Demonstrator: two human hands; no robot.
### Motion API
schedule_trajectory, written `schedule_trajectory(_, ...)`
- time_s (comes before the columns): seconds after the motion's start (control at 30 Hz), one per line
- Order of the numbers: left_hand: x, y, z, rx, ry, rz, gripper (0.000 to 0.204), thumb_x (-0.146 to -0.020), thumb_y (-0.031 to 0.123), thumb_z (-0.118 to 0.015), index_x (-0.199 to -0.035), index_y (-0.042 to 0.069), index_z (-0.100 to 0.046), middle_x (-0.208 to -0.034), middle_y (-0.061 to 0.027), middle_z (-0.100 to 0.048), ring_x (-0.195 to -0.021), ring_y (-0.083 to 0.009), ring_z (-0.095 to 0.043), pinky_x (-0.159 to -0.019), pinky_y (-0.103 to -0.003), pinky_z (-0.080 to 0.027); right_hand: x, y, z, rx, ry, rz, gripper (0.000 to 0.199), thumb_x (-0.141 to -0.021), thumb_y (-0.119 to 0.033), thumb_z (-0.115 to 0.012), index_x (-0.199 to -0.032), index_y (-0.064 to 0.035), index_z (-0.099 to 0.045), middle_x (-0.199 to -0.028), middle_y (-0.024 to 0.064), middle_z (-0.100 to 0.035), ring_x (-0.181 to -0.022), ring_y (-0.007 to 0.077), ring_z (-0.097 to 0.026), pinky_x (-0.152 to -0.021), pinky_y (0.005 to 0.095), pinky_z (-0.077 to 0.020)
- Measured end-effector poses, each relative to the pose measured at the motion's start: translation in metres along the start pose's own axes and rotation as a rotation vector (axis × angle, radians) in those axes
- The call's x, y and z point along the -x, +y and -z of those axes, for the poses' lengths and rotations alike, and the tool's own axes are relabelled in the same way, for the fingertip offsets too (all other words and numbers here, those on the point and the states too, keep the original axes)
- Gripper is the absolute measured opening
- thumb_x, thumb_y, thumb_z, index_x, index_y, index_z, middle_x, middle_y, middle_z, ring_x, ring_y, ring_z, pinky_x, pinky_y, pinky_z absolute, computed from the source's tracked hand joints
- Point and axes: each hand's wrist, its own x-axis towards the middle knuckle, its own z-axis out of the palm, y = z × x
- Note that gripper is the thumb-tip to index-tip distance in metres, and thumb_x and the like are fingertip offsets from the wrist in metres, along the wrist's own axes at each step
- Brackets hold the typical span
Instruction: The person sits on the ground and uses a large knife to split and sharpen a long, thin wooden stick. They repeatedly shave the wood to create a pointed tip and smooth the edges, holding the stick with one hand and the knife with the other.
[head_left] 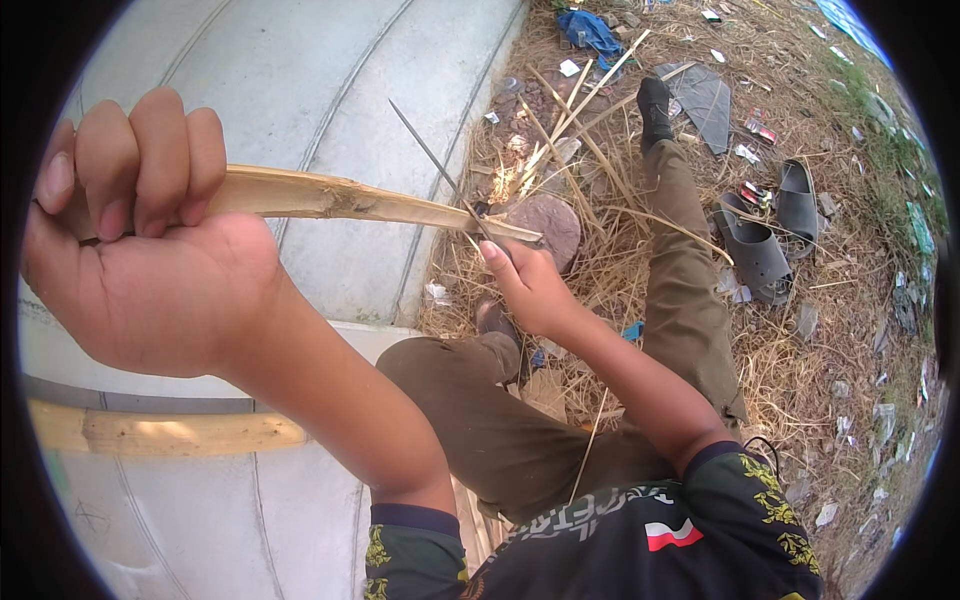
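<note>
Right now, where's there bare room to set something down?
Beyond the wooden strip, the pale seamed surface looks bare up to the straw; I can't judge its slope. Crowded: around the brown block, among loose sticks, beside the sandals.

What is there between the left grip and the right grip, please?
In the head view, a pale wooden strip runs from the left grip toward the right grip; a thin dark blade crosses it near the right grip.

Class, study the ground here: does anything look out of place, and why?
Yes: litter, including crumpled blue plastic near the top, looks foreign strewn through dry straw. Grey sandals lie unworn, right of the outstretched leg.
</note>
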Motion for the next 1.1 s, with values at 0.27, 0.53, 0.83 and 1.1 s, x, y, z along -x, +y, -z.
schedule_trajectory(0.27, -0.017, -0.018, 0.03, 0.061, 0.012, 0.069, 0.043, -0.101, 0.044, -0.053, -0.076, 0.012, -0.04, -0.06, 0.002, -0.028, -0.05, -0.0095, -0.016, -0.046, -0.026, -0.014, -0.036, 0.109, -0.031, 0.127, 0.189, 0.004, 0.068, -0.102, -0.06, -0.041, -0.083, 0.004, -0.056, -0.056, 0.0167, -0.052, -0.05, 0.0296, -0.05, -0.056, 0.0466, -0.0461)
schedule_trajectory(0.53, -0.009, -0.012, 0.042, 0.13, -0.049, 0.061, 0.048, -0.096, 0.052, -0.06, -0.073, 0.015, -0.041, -0.056, 0.0035, -0.028, -0.048, -0.0076, -0.016, -0.044, -0.026, -0.013, -0.027, 0.062, -0.003, -0.041, -0.036, -0.155, 0.071, -0.104, -0.058, -0.038, -0.074, 0.0044, -0.055, -0.057, 0.0189, -0.052, -0.052, 0.0326, -0.054, -0.056, 0.0443, -0.0457)
schedule_trajectory(0.83, -0.027, -0.027, 0.058, 0.126, 0.074, 0.088, 0.044, -0.099, 0.045, -0.059, -0.074, 0.013, -0.04, -0.058, 0.0027, -0.029, -0.049, -0.0086, -0.018, -0.045, -0.026, -0.014, -0.041, 0.171, -0.009, 0.488, 0.091, -0.288, 0.072, -0.104, -0.058, -0.035, -0.079, 0.0042, -0.06, -0.068, 0.0251, -0.062, -0.056, 0.0357, -0.054, -0.061, 0.0457, -0.0498)
schedule_trajectory(1.1, -0.041, -0.044, 0.145, 0.193, 0.1, 0.155, 0.045, -0.098, 0.045, -0.06, -0.073, 0.013, -0.043, -0.059, 0.0034, -0.028, -0.049, -0.0085, -0.02, -0.045, -0.025, -0.018, -0.044, 0.152, 0.0, -0.759, -0.252, -0.862, 0.07, -0.099, -0.069, -0.038, -0.074, -0.0043, -0.052, -0.057, 0.0048, -0.045, -0.04, 0.017, -0.04, -0.038, 0.0355, -0.0332)
